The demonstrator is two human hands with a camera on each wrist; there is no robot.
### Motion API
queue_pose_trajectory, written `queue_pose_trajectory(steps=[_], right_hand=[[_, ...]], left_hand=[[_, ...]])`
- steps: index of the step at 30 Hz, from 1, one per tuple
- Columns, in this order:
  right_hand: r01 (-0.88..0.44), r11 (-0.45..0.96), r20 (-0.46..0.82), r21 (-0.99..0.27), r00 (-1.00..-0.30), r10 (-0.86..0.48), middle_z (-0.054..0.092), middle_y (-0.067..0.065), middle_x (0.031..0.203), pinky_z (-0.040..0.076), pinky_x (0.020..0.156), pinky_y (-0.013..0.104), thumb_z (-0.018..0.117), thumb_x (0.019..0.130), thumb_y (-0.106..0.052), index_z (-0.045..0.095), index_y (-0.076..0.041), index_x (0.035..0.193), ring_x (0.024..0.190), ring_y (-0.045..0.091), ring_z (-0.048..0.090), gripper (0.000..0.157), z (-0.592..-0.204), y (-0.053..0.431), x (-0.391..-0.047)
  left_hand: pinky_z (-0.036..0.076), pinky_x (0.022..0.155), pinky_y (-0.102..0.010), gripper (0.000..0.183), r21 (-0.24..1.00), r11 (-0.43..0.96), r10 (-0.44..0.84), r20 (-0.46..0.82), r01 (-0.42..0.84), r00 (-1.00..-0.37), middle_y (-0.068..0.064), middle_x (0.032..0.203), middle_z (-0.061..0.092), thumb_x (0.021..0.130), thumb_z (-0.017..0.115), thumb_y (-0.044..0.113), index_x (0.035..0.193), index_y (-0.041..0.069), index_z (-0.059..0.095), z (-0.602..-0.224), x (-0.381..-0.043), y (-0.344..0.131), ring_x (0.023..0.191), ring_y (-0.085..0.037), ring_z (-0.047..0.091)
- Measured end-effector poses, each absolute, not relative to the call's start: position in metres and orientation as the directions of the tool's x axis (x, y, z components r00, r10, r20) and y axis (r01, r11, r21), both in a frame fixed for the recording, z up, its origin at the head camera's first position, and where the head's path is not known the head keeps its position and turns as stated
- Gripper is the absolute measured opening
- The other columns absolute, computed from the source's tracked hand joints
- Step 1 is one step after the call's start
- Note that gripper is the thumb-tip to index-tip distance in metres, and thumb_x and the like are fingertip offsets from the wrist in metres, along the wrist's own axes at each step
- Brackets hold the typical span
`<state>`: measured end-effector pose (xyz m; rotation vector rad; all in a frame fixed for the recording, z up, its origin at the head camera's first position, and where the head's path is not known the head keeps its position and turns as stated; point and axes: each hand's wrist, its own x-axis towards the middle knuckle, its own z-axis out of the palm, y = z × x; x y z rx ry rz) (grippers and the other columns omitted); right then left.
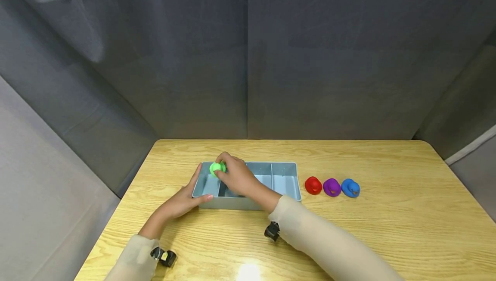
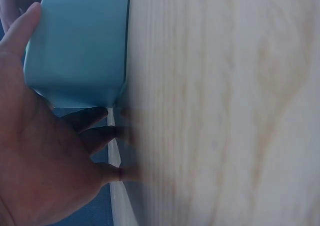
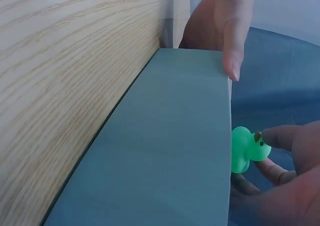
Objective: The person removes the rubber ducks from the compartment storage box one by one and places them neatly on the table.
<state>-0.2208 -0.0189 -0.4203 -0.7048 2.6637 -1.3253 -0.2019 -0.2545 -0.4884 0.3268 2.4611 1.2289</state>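
Observation:
My right hand [image 1: 238, 176] pinches a small green rubber duck [image 3: 242, 148] between thumb and fingers. In the head view, the duck is over the left end compartment of a grey-blue divided box [image 1: 232, 203]; from the right wrist it shows beside the box's rim. My left hand [image 1: 182, 201] rests against the box's left end, fingers fairly straight. Its thumb lies on the front wall near the rim, and its index finger runs along the left side. In the left wrist view, the other fingers spread below the box's end wall.
To the right of the box, a red duck [image 1: 313, 185], a purple duck [image 1: 332, 187] and a blue duck [image 1: 351, 188] stand in a row on the wooden table [image 1: 387, 229]. Thin dividers [image 1: 272, 177] split the box. Grey curtains [image 1: 329, 57] hang behind the table.

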Motion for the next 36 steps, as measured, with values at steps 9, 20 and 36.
queue_pose_trajectory(steps=[9,20,36], right_hand=[[-0.327,0.440,0.115,-0.836,-0.889,-0.443,0.060,0.008,0.117,0.051,0.066,0.029,0.067,0.102,-0.020,0.066,-0.011,0.134,0.077,0.014,0.058,0.033,-0.425,0.002,-0.222],[-0.156,0.273,0.024,-0.949,-0.901,-0.432,0.066,0.012,0.115,0.052,0.065,0.029,0.070,0.098,-0.013,0.068,-0.003,0.130,0.088,0.034,0.069,0.033,-0.423,0.026,-0.218],[-0.176,0.370,0.039,-0.912,-0.936,-0.351,0.069,0.004,0.108,0.052,0.066,0.031,0.074,0.098,-0.019,0.071,-0.013,0.128,0.083,0.018,0.065,0.031,-0.422,0.061,-0.207]], left_hand=[[0.034,0.113,-0.064,0.106,0.806,0.592,0.342,-0.232,0.017,-0.911,-0.022,0.171,0.008,0.098,0.068,0.049,0.160,0.047,-0.017,-0.488,-0.202,-0.254,0.145,-0.047,0.036],[0.029,0.116,-0.065,0.107,0.807,0.590,0.339,-0.217,0.028,-0.915,-0.020,0.172,0.007,0.097,0.070,0.048,0.160,0.049,-0.015,-0.490,-0.202,-0.254,0.150,-0.048,0.030],[0.026,0.116,-0.070,0.106,0.773,0.632,0.332,-0.209,0.052,-0.920,-0.018,0.172,0.002,0.096,0.069,0.052,0.160,0.050,-0.016,-0.488,-0.201,-0.254,0.153,-0.050,0.017]])
